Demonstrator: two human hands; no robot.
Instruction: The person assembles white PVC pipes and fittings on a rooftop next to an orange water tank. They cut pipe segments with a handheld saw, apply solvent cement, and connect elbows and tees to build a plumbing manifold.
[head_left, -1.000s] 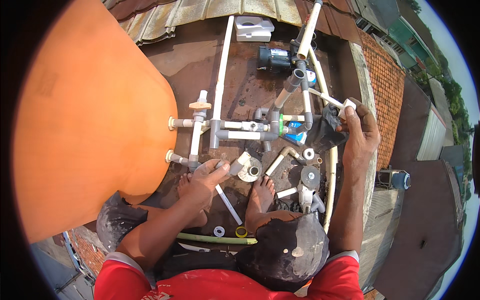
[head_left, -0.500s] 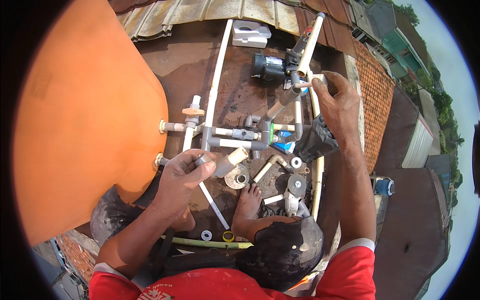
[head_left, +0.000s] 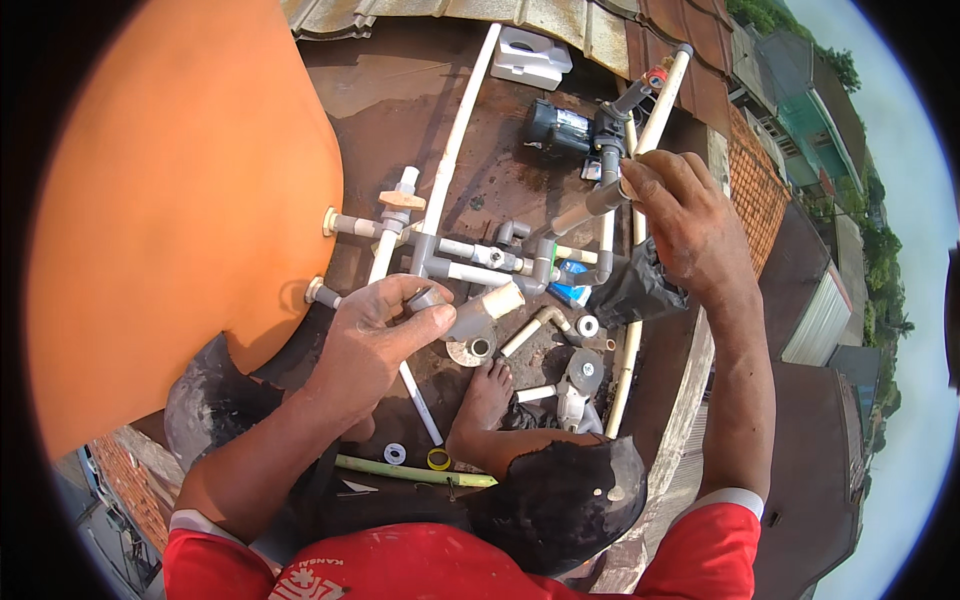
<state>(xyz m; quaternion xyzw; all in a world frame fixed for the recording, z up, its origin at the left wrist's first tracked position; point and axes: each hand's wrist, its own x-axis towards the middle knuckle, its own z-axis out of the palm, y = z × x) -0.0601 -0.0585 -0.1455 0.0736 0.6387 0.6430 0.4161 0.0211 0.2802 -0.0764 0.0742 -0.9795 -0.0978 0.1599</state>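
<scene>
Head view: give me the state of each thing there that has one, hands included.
Left hand, grip closed on gray pipe fitting
Gray pipe fitting, held, cream stub in one end
Right hand, at slanted pipe's upper end; anything held is hidden
Tan valve handle, crosswise to its pipe
Black pump motor, running or not, cannot tell
Black plastic bag, crumpled
Yellow tape ring, lying flat

A Wide Eye That Looks Down

From where I stand, the camera sits on the person's head and faces downward. The red shirt (head_left: 430, 560) fills the lower edge; the left hand (head_left: 375, 325) and right hand (head_left: 692, 218) are near. Its round view reaches from the orange tank (head_left: 180, 220) leftward to the sky (head_left: 895, 200) rightward.
</scene>
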